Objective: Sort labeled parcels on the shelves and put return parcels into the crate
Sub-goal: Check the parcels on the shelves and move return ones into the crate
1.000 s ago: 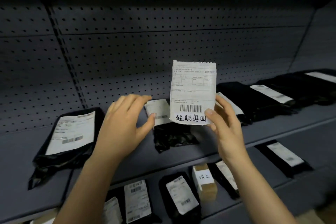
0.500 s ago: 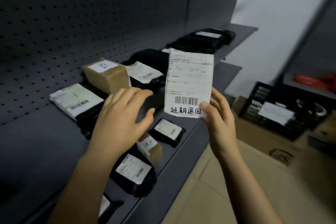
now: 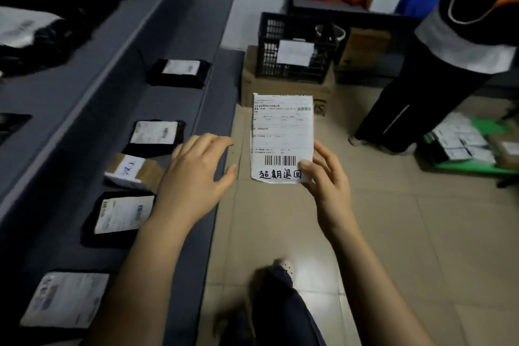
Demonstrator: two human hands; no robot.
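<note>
Holding a white shipping label (image 3: 282, 137) by its lower corner, the right hand (image 3: 327, 177) pinches it between thumb and fingers, upright in the air above the floor; it carries a barcode and a handwritten line at the bottom. The left hand (image 3: 193, 177) is empty, fingers loosely spread, hovering just beside the edge of the lower shelf (image 3: 196, 233). On this shelf several labeled parcels lie in a row: a black bag parcel (image 3: 120, 216) nearest the left arm, then a small brown box (image 3: 132, 171), then another black bag (image 3: 156, 136) and one more (image 3: 179, 71) farther along. The sorting seems only partly done, since many parcels lie on both shelves. Farther ahead, the black crate (image 3: 295, 48) stands on a cardboard box (image 3: 283, 90); I cannot tell what is inside. A second person (image 3: 438, 64) stands to the right of the crate, near but not blocking the path, I judge
</note>
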